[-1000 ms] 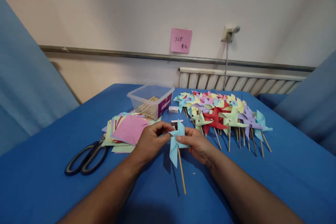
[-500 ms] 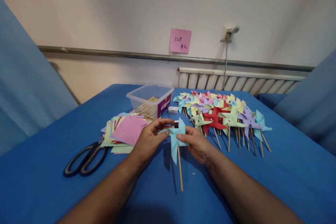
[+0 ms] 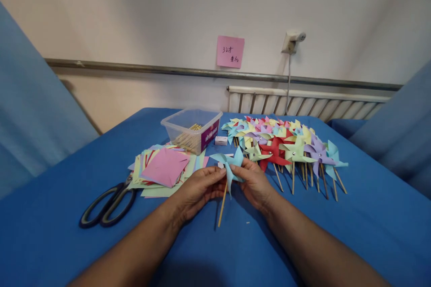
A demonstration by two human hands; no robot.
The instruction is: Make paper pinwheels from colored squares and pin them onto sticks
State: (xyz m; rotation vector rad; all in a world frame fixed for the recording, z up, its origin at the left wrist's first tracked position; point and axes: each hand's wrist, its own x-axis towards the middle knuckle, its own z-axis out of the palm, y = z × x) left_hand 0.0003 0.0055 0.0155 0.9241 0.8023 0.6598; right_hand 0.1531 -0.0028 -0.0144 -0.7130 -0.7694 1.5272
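A light blue paper pinwheel (image 3: 236, 158) on a thin wooden stick (image 3: 222, 206) is held between both hands above the blue table. My left hand (image 3: 202, 188) is closed, its thumb and fingers pinching the pinwheel near its left side and the top of the stick. On the other side, my right hand (image 3: 254, 184) grips a blade of the same pinwheel, thumb in front and fingers behind. The pinwheel's centre is partly covered by my fingertips. Just behind the hands, a small white item (image 3: 221, 165) is half hidden.
Cut paper sheets (image 3: 166, 166) are stacked at the left, beside black-handled scissors (image 3: 107, 204). Behind them stands a clear plastic box (image 3: 188, 119) of wooden sticks, with a small white box (image 3: 221, 141) next to it. Many finished pinwheels (image 3: 274, 151) lie at the right.
The pinwheel has turned and its stick now slants down to the left. My left hand has shifted lower, from the blade's upper edge to beside the stick. My right hand keeps its grip.
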